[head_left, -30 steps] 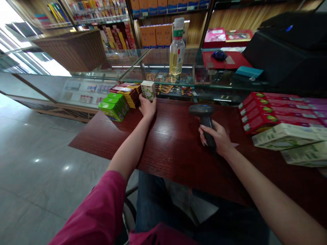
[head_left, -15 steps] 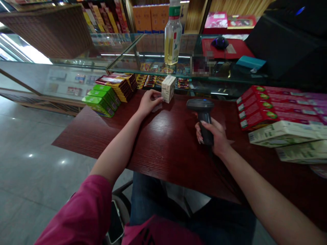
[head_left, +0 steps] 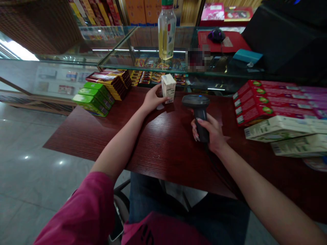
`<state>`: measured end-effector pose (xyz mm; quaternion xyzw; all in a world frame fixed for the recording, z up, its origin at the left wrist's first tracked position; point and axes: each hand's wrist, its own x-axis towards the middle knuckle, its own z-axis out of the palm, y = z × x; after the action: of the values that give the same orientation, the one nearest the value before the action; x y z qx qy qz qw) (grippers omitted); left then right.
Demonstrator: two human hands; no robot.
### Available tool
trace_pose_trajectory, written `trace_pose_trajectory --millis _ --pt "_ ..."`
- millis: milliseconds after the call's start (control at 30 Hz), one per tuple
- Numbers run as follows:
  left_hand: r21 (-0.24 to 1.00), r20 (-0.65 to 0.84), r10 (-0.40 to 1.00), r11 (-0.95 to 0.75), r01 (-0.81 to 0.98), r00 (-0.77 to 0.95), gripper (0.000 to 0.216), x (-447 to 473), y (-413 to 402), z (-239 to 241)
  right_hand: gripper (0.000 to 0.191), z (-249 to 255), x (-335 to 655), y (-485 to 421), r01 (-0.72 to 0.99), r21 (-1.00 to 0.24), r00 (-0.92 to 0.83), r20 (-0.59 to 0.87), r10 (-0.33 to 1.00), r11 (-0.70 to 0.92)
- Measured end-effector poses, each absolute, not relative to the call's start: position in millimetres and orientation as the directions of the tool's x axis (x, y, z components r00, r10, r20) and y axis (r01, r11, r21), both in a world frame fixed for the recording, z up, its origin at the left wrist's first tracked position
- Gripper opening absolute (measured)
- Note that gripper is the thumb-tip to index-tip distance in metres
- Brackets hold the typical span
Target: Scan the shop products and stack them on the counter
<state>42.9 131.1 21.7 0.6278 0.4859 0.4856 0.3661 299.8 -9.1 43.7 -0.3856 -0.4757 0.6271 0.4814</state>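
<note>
**Small box held upright beside a handheld scanner on a wooden worktop**

Near the worktop's [head_left: 158, 146] far left corner lay a stack of green boxes [head_left: 93, 97], with a stack of red-and-yellow packets [head_left: 112, 81] just beside it toward the far edge. The left hand [head_left: 152, 99] was closed around a small white box [head_left: 168, 87], thumb on the near face and fingers behind, keeping it upright with its base on or just above the wood close to the far edge. Just to the right, the right hand [head_left: 208, 131] was wrapped fully around the grip of a black barcode scanner [head_left: 198, 112], whose head stood level with the box and near it, not touching. Along the right edge lay red cartons [head_left: 270, 102] side by side, and pale green cartons [head_left: 286, 131] stacked nearer the person. Beyond the far edge stood a glass counter [head_left: 143, 56] bearing a bottle [head_left: 166, 32] of yellow liquid.
</note>
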Motion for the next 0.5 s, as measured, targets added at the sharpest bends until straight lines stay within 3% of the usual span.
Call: trace_pose_trajectory --millis 200,500 --pt "0.979 0.176 0.98 -0.185 0.092 0.091 0.047 41.4 118.2 20.7 0.042 53.1 295.0 -23.6 -0.257 -0.966 -0.254 0.054 0.966 -0.013" --pt "0.984 0.139 0.988 -0.146 0.104 0.071 0.047 41.4 121.3 19.4 0.039 49.7 294.2 -26.6 -0.193 -0.978 -0.322 -0.012 0.947 -0.077"
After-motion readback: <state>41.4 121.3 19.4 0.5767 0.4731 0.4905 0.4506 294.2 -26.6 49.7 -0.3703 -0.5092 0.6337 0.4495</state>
